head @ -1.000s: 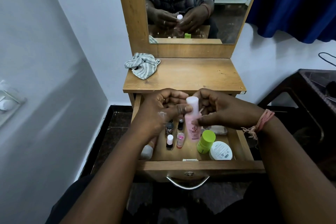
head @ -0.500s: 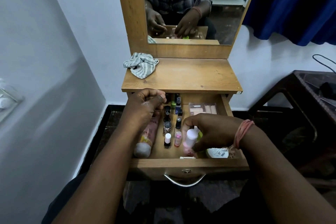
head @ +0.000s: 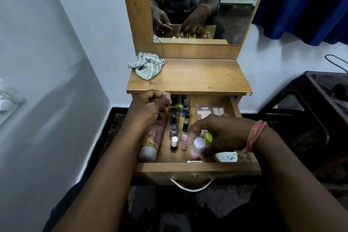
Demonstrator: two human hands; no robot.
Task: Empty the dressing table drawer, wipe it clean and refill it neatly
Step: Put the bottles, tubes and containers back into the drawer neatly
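The wooden drawer [head: 195,168] stands pulled out under the dressing table top [head: 197,79]. My right hand [head: 218,133] holds a pink bottle with a white cap [head: 197,147] upright near the drawer's front. Beside it are a green-capped jar [head: 208,137] and a white round tub [head: 225,157], both partly hidden. My left hand [head: 150,107] hovers with curled fingers over the back left, holding nothing I can see. Below it lies a pink tube [head: 152,141]. Two rows of small nail polish bottles [head: 174,128] fill the middle. A clear makeup case [head: 210,111] sits at the back right.
A striped grey cloth [head: 146,65] lies crumpled on the table top's left corner. The mirror [head: 201,3] rises behind. A white wall closes the left side. A dark plastic stool [head: 320,103] stands to the right, a blue curtain [head: 305,2] above it.
My right hand has carried the pink bottle down from in front of me into the drawer's front. My left hand let go of it and drew back to the drawer's back left.
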